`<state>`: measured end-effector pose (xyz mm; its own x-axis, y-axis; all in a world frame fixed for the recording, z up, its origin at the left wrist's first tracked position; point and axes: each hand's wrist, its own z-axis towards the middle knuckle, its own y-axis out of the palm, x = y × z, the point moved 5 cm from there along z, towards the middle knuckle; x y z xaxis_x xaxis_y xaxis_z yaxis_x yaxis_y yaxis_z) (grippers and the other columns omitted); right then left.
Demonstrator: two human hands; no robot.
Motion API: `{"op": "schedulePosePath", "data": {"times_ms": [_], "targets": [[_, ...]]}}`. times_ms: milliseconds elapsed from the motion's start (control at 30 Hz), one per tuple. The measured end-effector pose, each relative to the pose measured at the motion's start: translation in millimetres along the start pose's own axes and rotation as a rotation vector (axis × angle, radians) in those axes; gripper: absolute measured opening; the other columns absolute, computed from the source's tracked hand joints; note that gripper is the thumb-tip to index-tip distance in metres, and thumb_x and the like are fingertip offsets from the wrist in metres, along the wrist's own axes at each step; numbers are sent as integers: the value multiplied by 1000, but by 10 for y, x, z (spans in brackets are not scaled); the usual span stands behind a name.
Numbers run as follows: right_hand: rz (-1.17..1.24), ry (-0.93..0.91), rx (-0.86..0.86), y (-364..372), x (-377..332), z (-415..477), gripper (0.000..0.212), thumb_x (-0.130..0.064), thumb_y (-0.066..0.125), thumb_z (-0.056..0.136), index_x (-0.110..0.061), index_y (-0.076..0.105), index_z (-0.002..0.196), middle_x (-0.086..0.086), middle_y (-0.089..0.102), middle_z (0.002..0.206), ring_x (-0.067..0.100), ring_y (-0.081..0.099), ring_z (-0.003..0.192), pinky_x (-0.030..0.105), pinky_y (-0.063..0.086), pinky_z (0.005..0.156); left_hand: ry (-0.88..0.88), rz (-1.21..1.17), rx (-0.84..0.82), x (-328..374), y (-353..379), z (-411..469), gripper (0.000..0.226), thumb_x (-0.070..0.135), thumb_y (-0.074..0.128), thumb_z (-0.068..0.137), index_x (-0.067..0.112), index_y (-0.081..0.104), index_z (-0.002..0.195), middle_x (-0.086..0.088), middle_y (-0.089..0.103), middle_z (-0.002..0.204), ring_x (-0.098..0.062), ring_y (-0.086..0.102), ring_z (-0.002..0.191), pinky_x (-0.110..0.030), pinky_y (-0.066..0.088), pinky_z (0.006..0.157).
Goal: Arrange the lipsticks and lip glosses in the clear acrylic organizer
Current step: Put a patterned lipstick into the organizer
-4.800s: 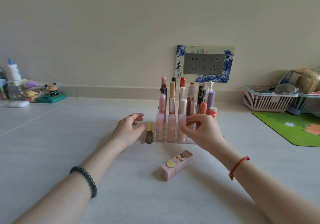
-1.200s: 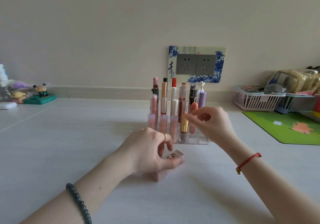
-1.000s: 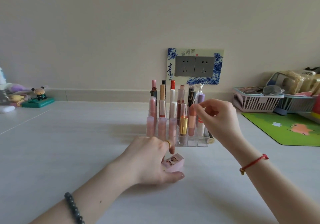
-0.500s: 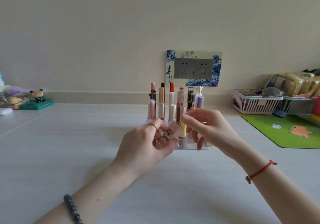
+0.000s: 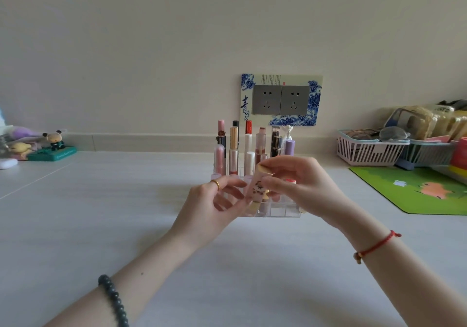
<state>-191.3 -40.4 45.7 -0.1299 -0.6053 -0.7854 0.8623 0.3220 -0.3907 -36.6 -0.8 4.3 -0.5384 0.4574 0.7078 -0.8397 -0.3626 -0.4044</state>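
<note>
A pink square lipstick (image 5: 257, 187) with a gold end and a small picture on its side is held nearly upright, just in front of the clear acrylic organizer (image 5: 280, 211). My right hand (image 5: 300, 182) pinches its upper part from the right. My left hand (image 5: 214, 208) holds its lower part from the left, with some fingers spread. Behind them the organizer holds several upright lipsticks and lip glosses (image 5: 249, 144) in pink, white, gold, red, black and purple. My hands hide its front row.
A wall socket plate (image 5: 281, 100) is behind the organizer. White and blue baskets (image 5: 369, 149) with bags and a green mat (image 5: 419, 190) lie to the right. Small figurines (image 5: 51, 144) stand at far left.
My left hand lifted the pink lipstick off the table and tipped it upright. My right hand left the organizer and took hold of the lipstick's upper part.
</note>
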Motion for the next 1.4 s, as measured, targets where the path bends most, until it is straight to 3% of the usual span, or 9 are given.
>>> {"op": "schedulePosePath", "data": {"times_ms": [133, 233, 367, 500, 600, 833, 1000, 1167, 1400], "targets": [[-117, -72, 132, -171, -15, 35, 28, -8, 63, 79, -29, 60, 97, -11, 67, 84, 6, 66, 74, 19, 56, 71, 91, 2, 79, 32, -96, 35, 16, 20, 69, 78, 35, 66, 80, 16, 67, 70, -5, 60, 58, -11, 46, 58], [-205, -95, 230, -330, -15, 56, 28, -6, 61, 80, -27, 60, 99, -14, 65, 84, 4, 64, 76, 7, 50, 62, 159, -18, 262, 45, -351, 75, 12, 24, 59, 81, 36, 63, 78, 16, 67, 67, -2, 59, 60, -9, 45, 62], [-315, -56, 218, -367, 81, 73, 25, -6, 60, 81, -16, 65, 104, -12, 63, 81, 3, 63, 79, 2, 47, 62, 74, 17, 376, -138, -610, 124, 14, 33, 47, 83, 34, 60, 78, 11, 63, 68, 0, 55, 61, -20, 44, 65], [-391, -25, 197, -383, 125, 83, 25, -8, 60, 82, -15, 65, 106, -12, 63, 81, 6, 64, 78, 4, 48, 65, -65, 21, 339, -379, -624, 175, 21, 29, 48, 88, 16, 64, 91, 11, 62, 75, 0, 54, 62, -13, 42, 64], [-423, -1, 193, -385, 162, 85, 26, -8, 60, 82, -16, 64, 106, -13, 63, 80, 2, 63, 75, 2, 45, 63, -124, 60, 291, -458, -582, 185, 16, 21, 46, 93, 19, 62, 90, 9, 62, 78, -9, 56, 70, -10, 41, 64], [-475, 17, 190, -316, 228, 89, 27, -8, 59, 82, -17, 65, 106, -8, 63, 83, 10, 62, 79, 3, 38, 68, -253, 96, 134, -588, -462, 177, 19, 26, 45, 93, 19, 62, 100, 2, 65, 95, -19, 59, 90, -27, 39, 81], [-500, 3, 197, -307, 228, 101, 27, -8, 59, 83, -17, 65, 107, -6, 64, 86, 11, 61, 79, 1, 37, 65, -293, 103, 81, -650, -421, 173, 15, 28, 45, 93, 25, 59, 96, 3, 65, 96, -19, 58, 95, -27, 38, 83], [-513, 15, 159, -272, 263, 101, 31, -8, 60, 82, -14, 63, 112, -7, 62, 86, 5, 58, 76, 2, 39, 64, -310, 129, 49, -678, -402, 167, 25, 28, 45, 93, 16, 63, 105, 1, 65, 99, -20, 58, 98, -28, 40, 86], [-616, -10, 104, -198, 296, 90, 21, -11, 62, 81, -11, 68, 101, -2, 62, 85, 12, 57, 74, 7, 38, 62, -333, 156, 9, -726, -394, 155, 24, 28, 44, 94, 18, 66, 88, -4, 69, 97, -23, 60, 98, -35, 42, 91]]}}
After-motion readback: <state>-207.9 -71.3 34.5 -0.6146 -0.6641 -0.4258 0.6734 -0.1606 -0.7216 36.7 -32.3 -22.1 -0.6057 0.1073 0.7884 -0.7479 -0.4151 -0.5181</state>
